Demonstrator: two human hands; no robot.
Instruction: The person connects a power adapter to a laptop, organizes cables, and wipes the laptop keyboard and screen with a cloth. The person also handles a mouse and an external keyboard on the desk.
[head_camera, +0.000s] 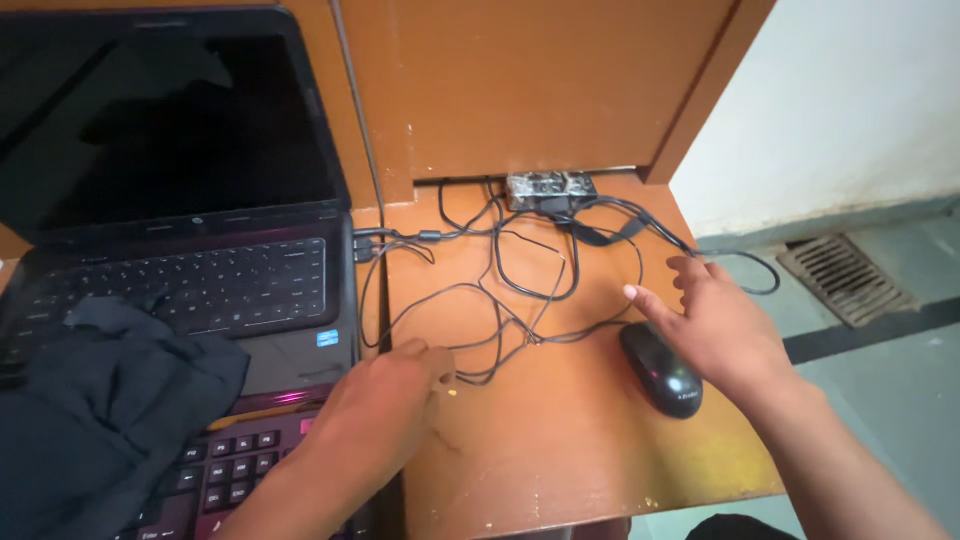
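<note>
Black, thin cables (500, 290) sprawl in loose loops across the middle of the orange wooden bench (560, 450), running back to a small taped box (550, 188) at the rear edge and sideways to the laptop (180, 230) on the left. Left hand (385, 405) rests at the near end of the tangle, fingers curled down onto a strand beside the laptop's corner; pinched or merely pressed, cannot tell. Right hand (720, 325) lies spread and open, holding nothing, fingertips stretched toward the loops, palm just beside and partly over a black mouse (662, 368). Likely light and limp, these cables: no stiffness to speak of, apt to drag neighbouring loops along where strands cross. Best taken between thumb and fingertip on 1 free stretch, well away from the plugs at the laptop's side, and never yanked. Mouse probably light, smooth and a little slippery, gripped best across its 2 flanks. Dark cloth (100, 420) covers the lower keyboard (235, 470) at far left.
</note>
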